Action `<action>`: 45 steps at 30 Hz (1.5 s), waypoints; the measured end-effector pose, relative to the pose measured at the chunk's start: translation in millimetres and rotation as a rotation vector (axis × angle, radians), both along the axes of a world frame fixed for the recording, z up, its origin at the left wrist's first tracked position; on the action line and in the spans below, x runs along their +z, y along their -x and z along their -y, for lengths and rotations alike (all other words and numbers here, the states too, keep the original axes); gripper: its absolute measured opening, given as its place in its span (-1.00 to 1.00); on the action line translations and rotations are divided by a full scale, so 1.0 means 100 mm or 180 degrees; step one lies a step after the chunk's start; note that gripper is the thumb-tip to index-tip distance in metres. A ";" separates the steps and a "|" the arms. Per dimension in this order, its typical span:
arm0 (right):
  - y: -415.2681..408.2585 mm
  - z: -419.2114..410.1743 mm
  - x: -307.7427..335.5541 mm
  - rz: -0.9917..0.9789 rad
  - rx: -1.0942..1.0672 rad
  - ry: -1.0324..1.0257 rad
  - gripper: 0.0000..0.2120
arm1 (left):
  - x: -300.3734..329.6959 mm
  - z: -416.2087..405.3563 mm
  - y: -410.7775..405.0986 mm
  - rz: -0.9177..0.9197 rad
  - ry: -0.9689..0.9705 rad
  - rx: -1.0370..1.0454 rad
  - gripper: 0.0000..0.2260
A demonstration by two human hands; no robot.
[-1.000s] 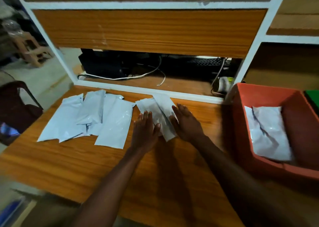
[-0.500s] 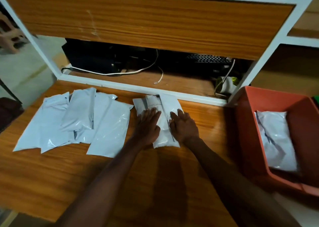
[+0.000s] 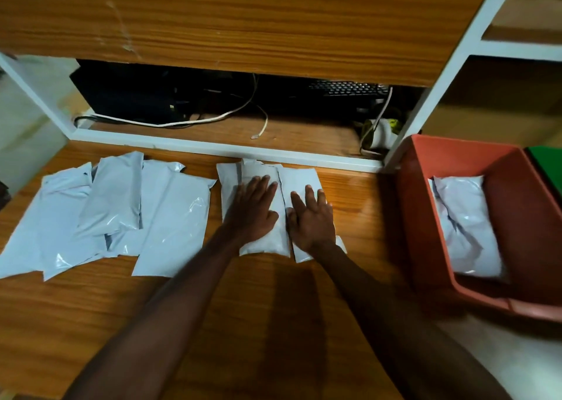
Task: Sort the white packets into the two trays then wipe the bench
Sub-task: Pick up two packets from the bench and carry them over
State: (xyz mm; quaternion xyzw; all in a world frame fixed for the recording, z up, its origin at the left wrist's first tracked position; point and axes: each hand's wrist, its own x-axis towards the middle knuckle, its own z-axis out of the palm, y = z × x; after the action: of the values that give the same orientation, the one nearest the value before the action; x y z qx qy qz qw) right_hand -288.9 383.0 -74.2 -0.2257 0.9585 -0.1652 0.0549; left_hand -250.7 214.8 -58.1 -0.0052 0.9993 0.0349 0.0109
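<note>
A small stack of white packets (image 3: 258,171) lies at the middle back of the wooden bench (image 3: 273,308). My left hand (image 3: 254,208) rests flat on its left side, fingers spread. My right hand (image 3: 311,217) lies flat on the rightmost packet (image 3: 299,177), fingers apart. Neither hand grips anything. Several larger white packets (image 3: 106,214) overlap in a spread on the left of the bench. An orange-red tray (image 3: 425,217) at the right holds white packets (image 3: 465,223). A green tray (image 3: 547,165) peeks in behind it at the right edge.
A white-framed shelf unit rises behind the bench; its low opening holds a black keyboard (image 3: 346,89), dark equipment and a loose white cable (image 3: 182,122). A white frame post (image 3: 425,101) stands just left of the orange-red tray.
Both hands slid forward onto the small packet stack and flattened over it; the packets now lie straighter, side by side. The view moved closer and slightly right.
</note>
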 end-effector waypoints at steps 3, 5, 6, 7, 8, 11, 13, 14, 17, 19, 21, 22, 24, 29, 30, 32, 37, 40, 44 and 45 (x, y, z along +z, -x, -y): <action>-0.04 -0.01 0.09 -0.0035 -0.0226 -0.0050 -0.49 | 0.13 -0.05 0.05 -0.0192 -0.0019 -0.0032 -0.39; 0.01 -0.04 0.14 -0.0196 -0.0094 -0.0207 -0.46 | 0.16 -0.16 0.09 -0.0176 -0.0116 0.0072 -0.41; 0.05 -0.06 0.15 -0.0228 0.0023 -0.0336 -0.44 | 0.14 -0.21 0.11 -0.0087 -0.0155 0.0157 -0.42; 0.09 -0.09 0.13 -0.0217 0.0117 -0.0460 -0.43 | 0.10 -0.24 0.12 0.0024 -0.0157 0.0242 -0.42; 0.11 -0.13 0.09 -0.0178 0.0175 -0.0551 -0.44 | 0.05 -0.26 0.11 0.0131 -0.0122 0.0310 -0.41; 0.07 -0.23 -0.05 -0.0052 0.0150 -0.0586 -0.45 | -0.09 -0.24 0.09 0.0121 0.0038 0.0324 -0.40; 0.04 -0.24 -0.08 -0.0044 0.0073 -0.0532 -0.42 | -0.11 -0.24 0.07 -0.0032 0.0107 0.0371 -0.40; 0.02 -0.24 -0.06 -0.0030 0.0032 -0.0504 -0.40 | -0.12 -0.24 0.05 -0.0094 0.0099 0.0431 -0.41; -0.06 -0.27 -0.06 -0.0163 -0.0003 -0.0440 -0.34 | -0.14 -0.21 -0.02 -0.0286 0.0078 0.0570 -0.44; -0.14 -0.29 -0.11 -0.0153 0.0105 -0.0437 -0.32 | -0.16 -0.17 -0.06 -0.0286 0.0115 0.0465 -0.47; -0.18 -0.30 -0.14 -0.0114 0.0157 -0.0370 -0.38 | -0.16 -0.15 -0.07 -0.0288 0.0108 0.0308 -0.51; -0.17 -0.30 -0.14 -0.0089 0.0161 -0.0307 -0.43 | -0.15 -0.14 -0.07 -0.0303 0.0125 0.0237 -0.53; -0.19 -0.30 -0.11 -0.0080 0.0114 -0.0112 -0.51 | -0.13 -0.16 -0.08 -0.0372 0.0108 0.0109 -0.56; -0.45 -0.38 -0.06 -0.0204 -0.0128 0.0533 -0.55 | -0.09 -0.21 -0.20 -0.0942 -0.0369 0.0001 -0.63; -0.54 -0.41 -0.05 -0.0265 -0.0176 0.0617 -0.53 | -0.07 -0.23 -0.23 -0.1043 -0.0440 -0.0040 -0.63; -0.70 -0.46 -0.01 -0.0466 -0.0258 0.0786 -0.49 | 0.00 -0.30 -0.31 -0.1167 -0.0539 -0.0124 -0.59; -1.27 -0.72 0.08 -0.0930 -0.0471 0.1117 -0.53 | 0.14 -0.54 -0.74 -0.1314 -0.0863 -0.0253 -0.57; -1.68 -1.06 0.11 -0.1049 -0.0588 0.1223 -0.56 | 0.12 -0.79 -1.13 -0.1263 -0.1168 -0.0303 -0.57; -2.29 -1.56 0.18 -0.0964 -0.0736 0.1561 -0.56 | 0.14 -1.27 -1.66 -0.1012 -0.1468 -0.0528 -0.52; -2.44 -1.70 0.20 -0.0970 -0.0792 0.1560 -0.57 | 0.17 -1.42 -1.79 -0.0973 -0.1506 -0.0613 -0.52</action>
State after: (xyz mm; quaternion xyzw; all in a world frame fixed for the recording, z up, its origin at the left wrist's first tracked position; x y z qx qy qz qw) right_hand -45.0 552.8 -53.9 -0.1353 0.9076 -0.3611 -0.1661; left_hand -71.7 356.6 -41.1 0.0976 0.9494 0.2660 -0.1357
